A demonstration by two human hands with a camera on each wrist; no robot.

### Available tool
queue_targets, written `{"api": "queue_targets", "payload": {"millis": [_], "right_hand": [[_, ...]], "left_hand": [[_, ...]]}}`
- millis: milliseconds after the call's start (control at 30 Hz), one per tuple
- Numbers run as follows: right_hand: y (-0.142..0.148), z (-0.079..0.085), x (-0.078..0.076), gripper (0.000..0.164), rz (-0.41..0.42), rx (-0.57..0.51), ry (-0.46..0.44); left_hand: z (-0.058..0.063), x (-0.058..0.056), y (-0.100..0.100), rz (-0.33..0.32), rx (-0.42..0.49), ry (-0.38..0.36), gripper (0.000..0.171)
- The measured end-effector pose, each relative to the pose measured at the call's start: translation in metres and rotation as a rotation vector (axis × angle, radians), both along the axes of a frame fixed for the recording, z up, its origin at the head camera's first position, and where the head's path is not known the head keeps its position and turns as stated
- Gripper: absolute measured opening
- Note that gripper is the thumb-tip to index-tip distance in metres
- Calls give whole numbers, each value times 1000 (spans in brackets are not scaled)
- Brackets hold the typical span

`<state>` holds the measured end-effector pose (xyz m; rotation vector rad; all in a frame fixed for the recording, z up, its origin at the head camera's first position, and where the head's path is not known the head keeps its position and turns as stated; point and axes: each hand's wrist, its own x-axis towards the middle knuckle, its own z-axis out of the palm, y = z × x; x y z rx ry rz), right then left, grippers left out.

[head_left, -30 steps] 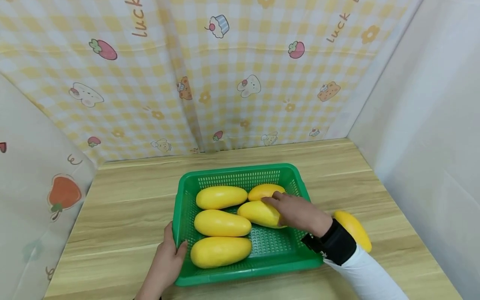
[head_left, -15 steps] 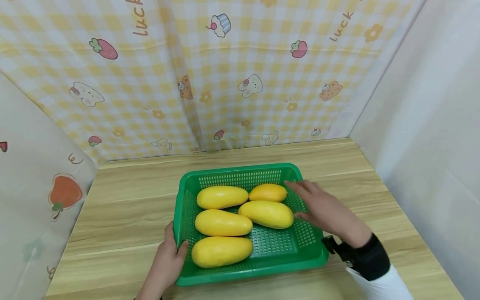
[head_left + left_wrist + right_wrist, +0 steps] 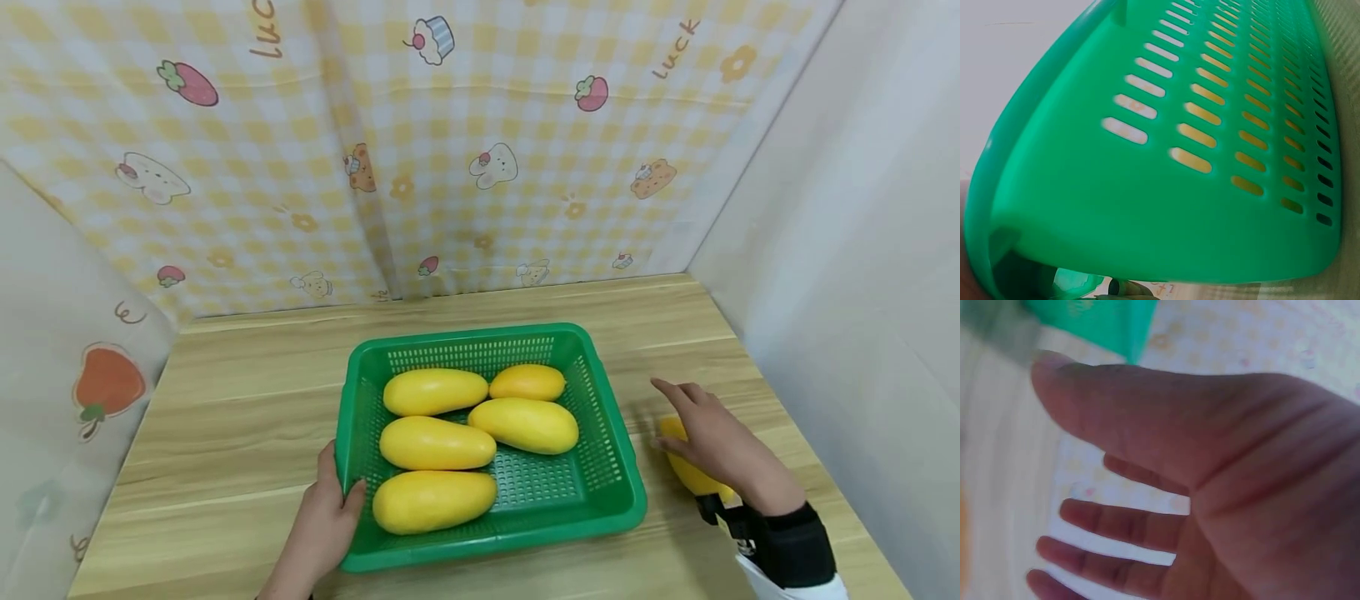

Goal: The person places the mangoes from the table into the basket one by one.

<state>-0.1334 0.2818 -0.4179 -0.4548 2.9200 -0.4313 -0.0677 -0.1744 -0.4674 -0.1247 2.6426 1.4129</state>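
Note:
A green plastic basket (image 3: pixel 491 543) with slotted sides holds several smooth, oblong yellow fruits (image 3: pixel 437 443), mango- or papaya-like. A smaller, more orange one (image 3: pixel 527 382) lies at its back right. My left hand (image 3: pixel 322 517) grips the basket's left rim, thumb over the inside and fingers outside. In the left wrist view the basket wall (image 3: pixel 1122 200) fills most of the picture. Right of the basket, my right hand (image 3: pixel 723 446) is over another yellow fruit (image 3: pixel 686 471), partly hiding it. Its fingers (image 3: pixel 1122 528) are spread with nothing between them in the right wrist view.
The basket stands on a light wood-grain table (image 3: pixel 247 400). A yellow checked cloth (image 3: pixel 450 208) hangs behind, with pale side panels (image 3: pixel 847 250) to the left and right. Table surface shows between the basket and the right-hand fruit.
My right hand has left the fruits inside the basket and moved right, out over the fruit on the table. My left hand keeps its grip on the rim; the basket fruits stay put.

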Motion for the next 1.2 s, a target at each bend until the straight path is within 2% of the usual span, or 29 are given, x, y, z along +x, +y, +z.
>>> {"api": "queue_targets", "payload": {"millis": [267,500,600,767,900,1200], "right_hand": [[28,-22,9,84,-137,-15,-139],[33,-33,13,90,-184,-62,-227],[35,-39,13,86,-204,-64,-219],[36,-49,15,75,-228,-51,-151],[34,-54,16,71,-211,-48,-88],[30,-46,17,69,-148,-53,-95]], "left_hand": [[-2,2,-3,-2,-21,-2,60],[-2,6,-7,14,-44,-8,59],[-3,5,-5,3,-31,3,59],[-4,2,-2,2,-18,3,57],[-4,2,-1,3,-15,0,58],[-4,0,-1,-7,-9,4,58]]}}
